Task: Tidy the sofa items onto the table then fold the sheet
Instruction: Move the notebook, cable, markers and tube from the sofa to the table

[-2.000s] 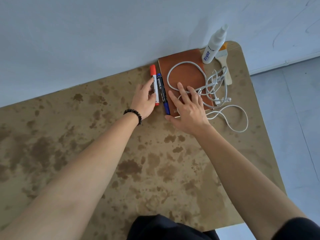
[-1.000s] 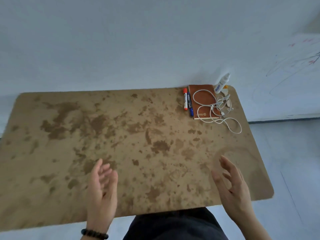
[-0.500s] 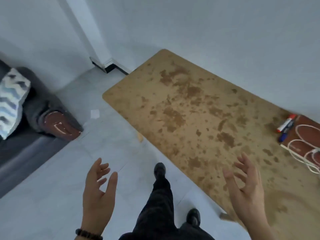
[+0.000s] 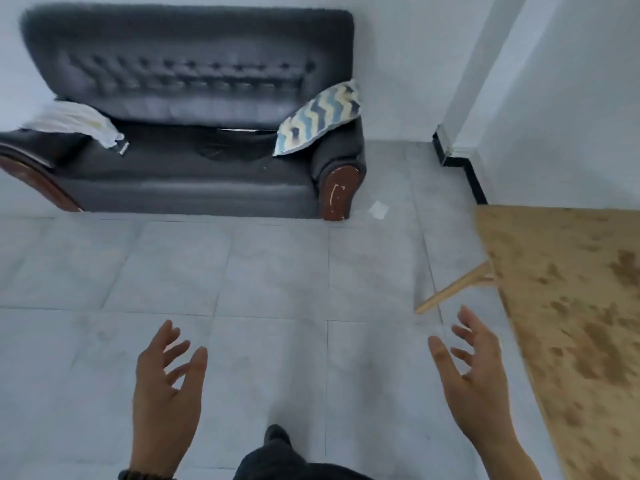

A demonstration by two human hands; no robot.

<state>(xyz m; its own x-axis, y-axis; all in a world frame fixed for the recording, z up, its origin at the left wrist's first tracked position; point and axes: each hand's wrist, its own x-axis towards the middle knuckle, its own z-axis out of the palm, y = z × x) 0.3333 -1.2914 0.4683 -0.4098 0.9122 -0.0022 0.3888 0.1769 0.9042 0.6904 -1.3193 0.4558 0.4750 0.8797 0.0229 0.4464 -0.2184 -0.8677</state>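
A white crumpled sheet point(image 4: 74, 124) lies over the armrest on the left side of the dark grey tufted fabric sofa point(image 4: 187, 81), which stands against the white wall point(image 4: 398, 64). The left hand point(image 4: 166, 386) hangs over the grey tiled floor point(image 4: 242, 271), fingers spread and loose, holding nothing. A cushion with blue and cream zigzag pattern point(image 4: 320, 116) leans on the other armrest. The right hand point(image 4: 474, 379) is also released and empty, near the edge of the brown spotted wooden table point(image 4: 571, 306).
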